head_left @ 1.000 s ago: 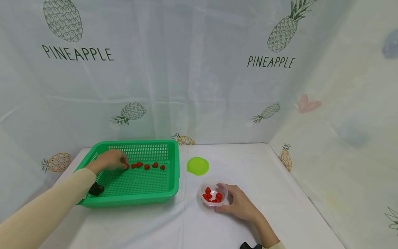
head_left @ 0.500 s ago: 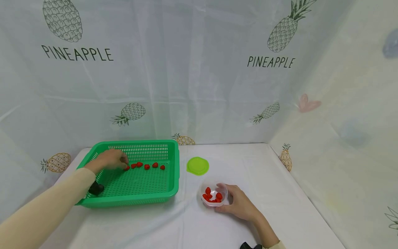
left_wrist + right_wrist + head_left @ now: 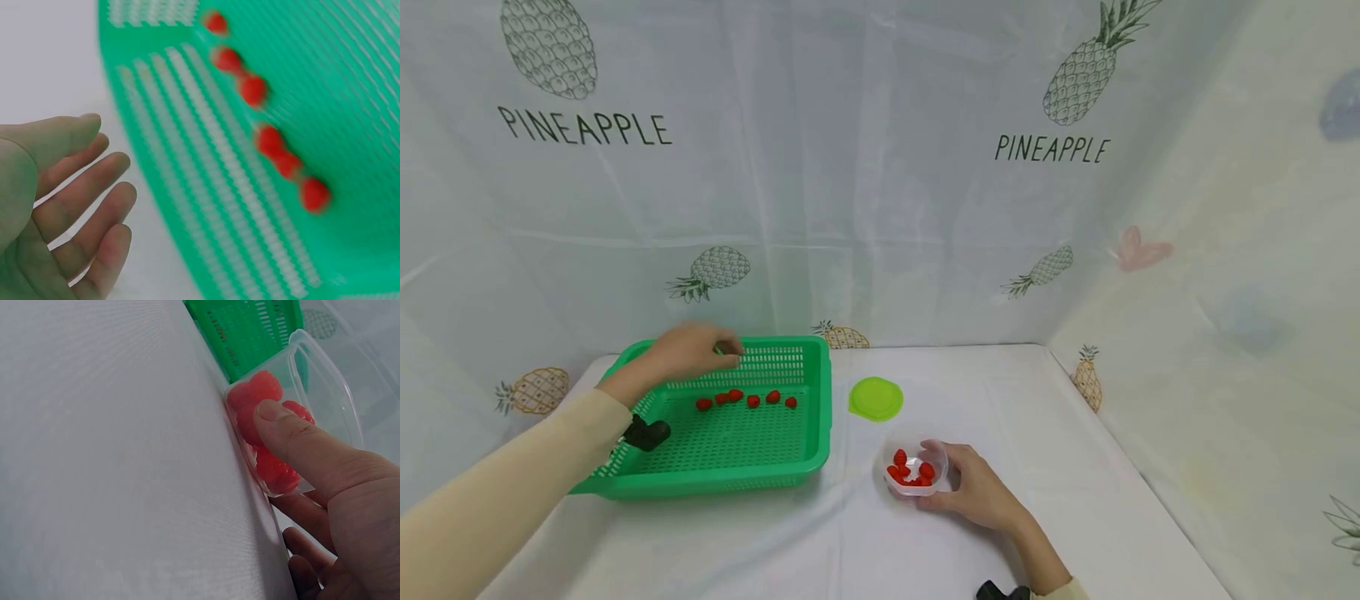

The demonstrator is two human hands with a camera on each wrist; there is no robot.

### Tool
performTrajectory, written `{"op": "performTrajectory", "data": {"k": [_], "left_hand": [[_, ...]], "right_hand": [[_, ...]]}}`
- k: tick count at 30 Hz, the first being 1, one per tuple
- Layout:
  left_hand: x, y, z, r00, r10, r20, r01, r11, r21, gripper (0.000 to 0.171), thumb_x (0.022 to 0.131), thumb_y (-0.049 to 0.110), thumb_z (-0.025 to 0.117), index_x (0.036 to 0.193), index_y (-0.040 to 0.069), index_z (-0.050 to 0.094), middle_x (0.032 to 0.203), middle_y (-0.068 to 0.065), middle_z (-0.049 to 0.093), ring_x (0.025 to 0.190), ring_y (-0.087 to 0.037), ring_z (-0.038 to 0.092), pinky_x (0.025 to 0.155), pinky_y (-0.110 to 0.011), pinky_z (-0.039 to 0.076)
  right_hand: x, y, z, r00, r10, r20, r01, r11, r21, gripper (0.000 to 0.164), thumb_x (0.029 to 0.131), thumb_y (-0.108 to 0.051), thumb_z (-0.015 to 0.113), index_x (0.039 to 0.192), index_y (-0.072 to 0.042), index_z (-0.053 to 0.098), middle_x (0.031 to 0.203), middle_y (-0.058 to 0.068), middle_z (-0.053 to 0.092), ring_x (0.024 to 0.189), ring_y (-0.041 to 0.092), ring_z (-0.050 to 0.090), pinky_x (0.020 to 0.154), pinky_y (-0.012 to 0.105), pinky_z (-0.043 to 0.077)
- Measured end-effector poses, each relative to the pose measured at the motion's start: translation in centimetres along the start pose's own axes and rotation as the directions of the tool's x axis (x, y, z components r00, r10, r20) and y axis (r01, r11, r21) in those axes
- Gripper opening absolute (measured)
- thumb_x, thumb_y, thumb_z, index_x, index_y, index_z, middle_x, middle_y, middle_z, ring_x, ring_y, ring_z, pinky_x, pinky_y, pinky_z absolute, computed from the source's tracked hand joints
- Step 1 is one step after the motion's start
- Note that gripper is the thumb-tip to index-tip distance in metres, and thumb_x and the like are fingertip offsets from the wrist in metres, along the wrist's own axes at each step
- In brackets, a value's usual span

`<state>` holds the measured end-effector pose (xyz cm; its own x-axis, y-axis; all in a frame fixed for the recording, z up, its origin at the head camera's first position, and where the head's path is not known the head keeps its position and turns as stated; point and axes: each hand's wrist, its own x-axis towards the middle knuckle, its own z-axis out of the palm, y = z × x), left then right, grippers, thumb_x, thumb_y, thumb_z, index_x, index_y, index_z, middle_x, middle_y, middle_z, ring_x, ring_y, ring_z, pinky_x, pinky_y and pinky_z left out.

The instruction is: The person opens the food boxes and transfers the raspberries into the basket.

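Note:
My left hand (image 3: 696, 350) is raised over the back rim of a green plastic basket (image 3: 730, 478). In the left wrist view its fingers are loosely bent, with nothing between them. A row of several raspberries (image 3: 253, 89) lies on the basket floor along the back side. On the table to the right, my right hand (image 3: 976, 490) holds a small clear plastic container (image 3: 942, 475), thumb on one side and fingers on the other. Several raspberries (image 3: 265, 385) sit inside it, and the thumb partly covers them in the right wrist view.
A bright green lid (image 3: 876, 399) lies flat on the white-covered table (image 3: 1037, 400) between basket and container, farther back. A pineapple-print curtain (image 3: 880, 167) hangs behind the table and on both sides.
My left hand has risen from the leftmost raspberry and moved up and right, leaving that raspberry in the row. The right hand and container have stayed in place.

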<state>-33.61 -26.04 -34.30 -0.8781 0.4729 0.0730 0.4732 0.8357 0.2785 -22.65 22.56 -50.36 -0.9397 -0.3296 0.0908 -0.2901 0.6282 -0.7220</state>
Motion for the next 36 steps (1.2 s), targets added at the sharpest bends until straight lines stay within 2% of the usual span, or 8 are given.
{"op": "performTrajectory", "data": {"k": [4,9,15,22,27,33,36], "left_hand": [[1.0,3.7,-0.8,0.998,0.055,-0.013,-0.055,0.998,0.010,0.018,0.102,0.030,0.074,0.115,0.020,0.079,0.111,0.000,0.079,0.096,-0.021,0.074,0.079,-0.044,0.060],[1.9,7.6,-0.3,0.989,0.149,-0.010,-0.149,0.989,-0.010,0.019,0.101,0.027,0.075,0.116,0.018,0.079,0.109,0.004,0.079,0.096,-0.015,0.075,0.079,-0.038,0.060],[2.5,13.0,1.3,0.975,0.223,0.005,-0.222,0.972,-0.081,0.015,0.100,0.024,0.075,0.114,0.021,0.080,0.105,0.012,0.077,0.091,-0.006,0.071,0.077,-0.032,0.059],[2.9,18.2,4.2,0.942,0.330,0.055,-0.318,0.934,-0.161,0.014,0.099,0.021,0.075,0.113,0.019,0.079,0.103,0.012,0.077,0.091,-0.005,0.070,0.082,-0.027,0.057],[3.1,20.6,6.4,0.940,0.321,0.112,-0.293,0.933,-0.211,0.016,0.097,0.023,0.079,0.113,0.022,0.079,0.100,0.016,0.074,0.093,-0.004,0.068,0.081,-0.027,0.056],[3.6,22.0,8.8,0.934,0.340,0.110,-0.304,0.917,-0.259,0.015,0.097,0.019,0.079,0.111,0.021,0.080,0.098,0.014,0.074,0.089,-0.001,0.066,0.079,-0.022,0.055],[4.1,22.5,9.9,0.935,0.336,0.117,-0.293,0.913,-0.283,0.014,0.096,0.015,0.079,0.109,0.021,0.080,0.094,0.015,0.075,0.085,0.000,0.065,0.076,-0.019,0.055]], "right_hand": [[0.1,0.0,0.1,1.000,0.002,-0.009,-0.002,1.000,0.005,0.079,0.078,-0.047,0.094,0.147,-0.024,0.062,0.139,-0.006,0.064,0.137,0.027,0.052,0.114,0.060,0.045],[0.2,0.0,0.1,1.000,-0.006,-0.002,0.006,1.000,0.010,0.079,0.078,-0.047,0.094,0.147,-0.022,0.062,0.139,-0.006,0.065,0.136,0.027,0.052,0.115,0.060,0.044],[0.2,-0.1,0.0,0.999,-0.032,0.003,0.032,0.999,0.001,0.080,0.079,-0.048,0.094,0.148,-0.020,0.062,0.139,-0.008,0.064,0.136,0.026,0.052,0.114,0.059,0.045],[0.1,0.1,-0.1,0.999,-0.039,0.005,0.039,0.999,0.015,0.078,0.080,-0.047,0.093,0.147,-0.021,0.062,0.138,-0.010,0.066,0.134,0.024,0.052,0.113,0.061,0.044],[0.0,0.1,0.0,0.998,-0.058,0.004,0.058,0.998,0.008,0.078,0.080,-0.048,0.093,0.147,-0.021,0.062,0.138,-0.011,0.066,0.134,0.022,0.053,0.113,0.060,0.045],[-0.1,0.1,-0.1,0.997,-0.074,-0.007,0.074,0.997,0.008,0.078,0.080,-0.049,0.093,0.146,-0.021,0.063,0.138,-0.009,0.066,0.132,0.022,0.054,0.112,0.060,0.045],[-0.2,0.1,-0.3,0.997,-0.081,-0.008,0.081,0.997,0.014,0.073,0.080,-0.048,0.093,0.142,-0.025,0.065,0.133,-0.012,0.067,0.129,0.020,0.056,0.112,0.058,0.045]]}}
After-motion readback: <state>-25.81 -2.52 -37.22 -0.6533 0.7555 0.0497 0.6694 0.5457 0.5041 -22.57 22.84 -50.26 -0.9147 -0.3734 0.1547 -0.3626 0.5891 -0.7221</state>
